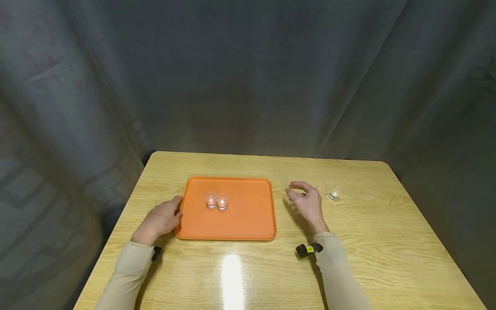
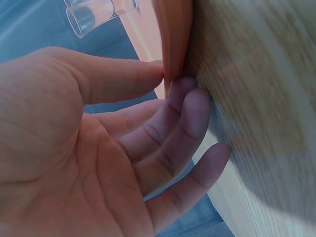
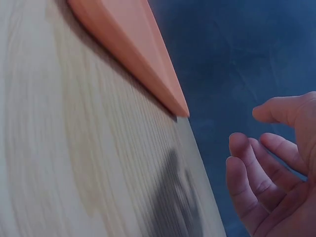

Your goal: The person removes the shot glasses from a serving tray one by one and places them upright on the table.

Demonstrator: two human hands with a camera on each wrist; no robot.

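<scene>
An orange tray (image 1: 248, 215) lies on the table. Two small clear shot glasses (image 1: 211, 200) stand side by side on its left half; glass also shows at the top of the left wrist view (image 2: 91, 16). My left hand (image 1: 160, 220) is at the tray's left edge, thumb against the rim and bent fingers along its outer underside, pinching it. To the right of the tray, my right hand (image 1: 306, 203) hovers over the table, thumb and fingers apart with nothing between them. Beyond it stands another shot glass (image 1: 334, 193); some clear glass beside that is partly hidden by the hand.
The light wooden table (image 1: 387, 241) extends around the tray, with a bright reflection near its front. A dark grey curtain (image 1: 248, 86) hangs behind the table and along its sides.
</scene>
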